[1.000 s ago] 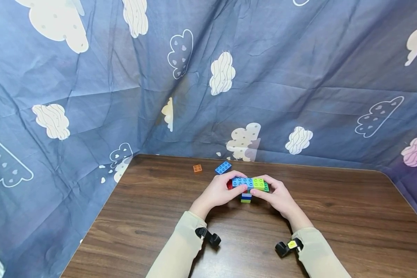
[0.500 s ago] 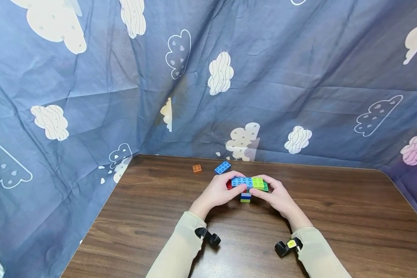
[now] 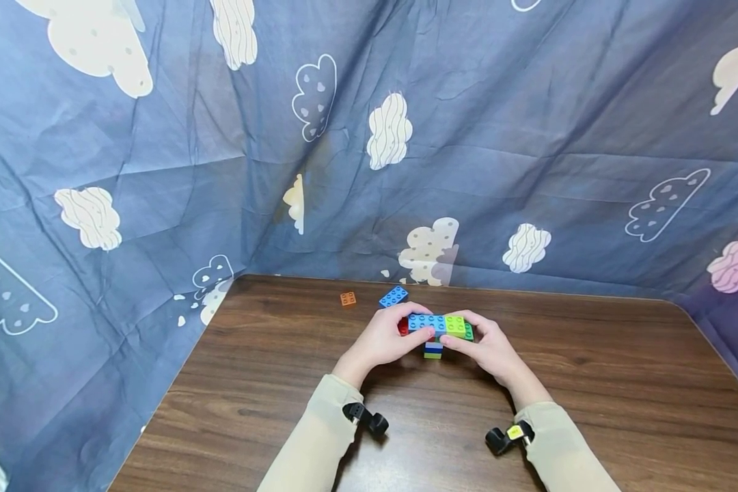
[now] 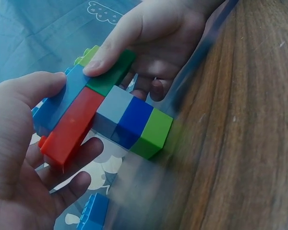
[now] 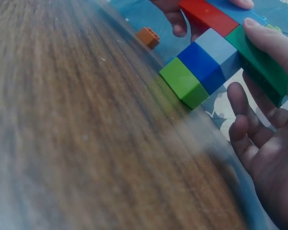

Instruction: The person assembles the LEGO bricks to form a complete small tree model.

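Observation:
In the head view my left hand (image 3: 384,337) and right hand (image 3: 490,347) hold a T-shaped toy brick structure from both sides. Its top row joins a blue brick (image 3: 426,322) and a lime brick (image 3: 455,324). Under that row, a red brick (image 4: 74,127) and a dark green brick (image 4: 113,74) meet end to end. Below their joint is a column of a light blue brick (image 5: 216,48), a dark blue brick (image 5: 201,67) and a lower lime brick (image 5: 182,84). Both thumbs press the near side, with fingers round the far side. The column's bottom appears to stand on the table.
Behind the hands, a loose blue brick (image 3: 394,296) and a small orange brick (image 3: 348,298) lie on the brown wooden table (image 3: 252,383). A dark blue cloth (image 3: 467,171) with a cloud print hangs along the table's back and left edges.
Both hands keep the same hold on the toy brick structure. Only the head view has shifted very slightly.

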Motion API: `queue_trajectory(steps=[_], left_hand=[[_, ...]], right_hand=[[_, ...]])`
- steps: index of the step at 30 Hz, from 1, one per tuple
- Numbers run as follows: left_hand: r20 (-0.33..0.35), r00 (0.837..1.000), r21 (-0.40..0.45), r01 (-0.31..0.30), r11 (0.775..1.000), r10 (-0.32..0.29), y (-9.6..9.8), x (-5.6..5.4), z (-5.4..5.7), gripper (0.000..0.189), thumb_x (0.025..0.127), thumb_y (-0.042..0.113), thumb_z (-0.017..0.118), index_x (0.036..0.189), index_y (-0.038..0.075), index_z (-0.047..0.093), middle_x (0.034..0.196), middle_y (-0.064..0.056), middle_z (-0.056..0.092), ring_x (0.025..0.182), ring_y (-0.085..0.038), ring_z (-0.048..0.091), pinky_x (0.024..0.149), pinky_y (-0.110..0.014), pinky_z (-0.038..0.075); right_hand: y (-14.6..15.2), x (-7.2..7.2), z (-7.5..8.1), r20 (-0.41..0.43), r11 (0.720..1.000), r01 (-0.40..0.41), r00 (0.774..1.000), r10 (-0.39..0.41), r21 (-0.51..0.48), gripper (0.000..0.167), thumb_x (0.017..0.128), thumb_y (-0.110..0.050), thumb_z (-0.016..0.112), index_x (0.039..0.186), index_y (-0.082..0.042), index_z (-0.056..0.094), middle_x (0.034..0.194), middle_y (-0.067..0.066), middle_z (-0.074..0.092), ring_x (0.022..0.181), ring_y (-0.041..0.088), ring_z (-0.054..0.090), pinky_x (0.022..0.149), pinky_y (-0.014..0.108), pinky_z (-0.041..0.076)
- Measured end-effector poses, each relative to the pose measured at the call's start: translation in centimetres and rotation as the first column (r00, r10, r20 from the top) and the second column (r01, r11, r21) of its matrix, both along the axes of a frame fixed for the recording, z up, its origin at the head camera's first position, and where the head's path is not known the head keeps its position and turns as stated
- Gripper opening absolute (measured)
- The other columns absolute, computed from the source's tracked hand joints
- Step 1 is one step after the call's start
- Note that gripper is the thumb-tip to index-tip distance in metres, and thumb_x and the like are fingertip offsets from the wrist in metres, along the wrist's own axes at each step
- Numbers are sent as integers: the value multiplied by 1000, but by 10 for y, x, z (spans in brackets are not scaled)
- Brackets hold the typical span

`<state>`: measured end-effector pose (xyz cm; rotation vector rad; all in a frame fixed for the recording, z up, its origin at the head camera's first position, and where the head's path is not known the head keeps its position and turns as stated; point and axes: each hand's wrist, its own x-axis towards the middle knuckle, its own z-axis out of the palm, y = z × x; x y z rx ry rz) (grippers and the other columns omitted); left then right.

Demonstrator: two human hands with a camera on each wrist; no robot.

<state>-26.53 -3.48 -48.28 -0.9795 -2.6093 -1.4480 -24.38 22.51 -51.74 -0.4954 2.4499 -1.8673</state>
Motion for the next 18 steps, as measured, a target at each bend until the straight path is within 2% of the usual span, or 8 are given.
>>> queue_trajectory(steps=[8, 12, 15, 18], left_hand=[[-6, 1000, -23, -8, 1000, 8, -6, -3, 1, 34, 101, 46, 78, 127, 24, 76, 112, 8, 74, 97, -8, 64, 85, -26, 55], [-1, 1000, -33, -10, 999, 10, -10, -3, 3, 34, 101, 45, 78, 128, 24, 76, 107, 9, 74, 91, -9, 63, 78, -27, 54], [2, 1000, -21, -10, 1000, 10, -13, -4, 5, 34, 101, 43, 78, 127, 23, 76, 102, 8, 72, 86, -11, 61, 73, -27, 53], [4, 1000, 18, -4, 1000, 3, -17, -5, 6, 32, 101, 37, 78, 127, 17, 77, 103, 5, 73, 86, -11, 64, 76, -27, 56]], right_hand=[[1, 0, -2, -15, 1000, -4, 1000, 4, -4, 39, 99, -15, 83, 135, -9, 70, 120, 11, 73, 101, 19, 71, 86, 29, 60], [1, 0, -3, -20, 1000, -3, 1000, 3, -2, 39, 99, -15, 83, 135, -9, 70, 119, 11, 73, 100, 19, 71, 86, 29, 60], [1, 0, -3, -18, 1000, -1, 1000, 1, -4, 40, 99, -14, 84, 136, -9, 70, 120, 11, 73, 100, 19, 71, 86, 29, 60], [0, 0, -3, -16, 1000, 1, 1000, -2, -3, 40, 98, -14, 84, 136, -9, 70, 121, 12, 73, 100, 19, 71, 86, 29, 60]])
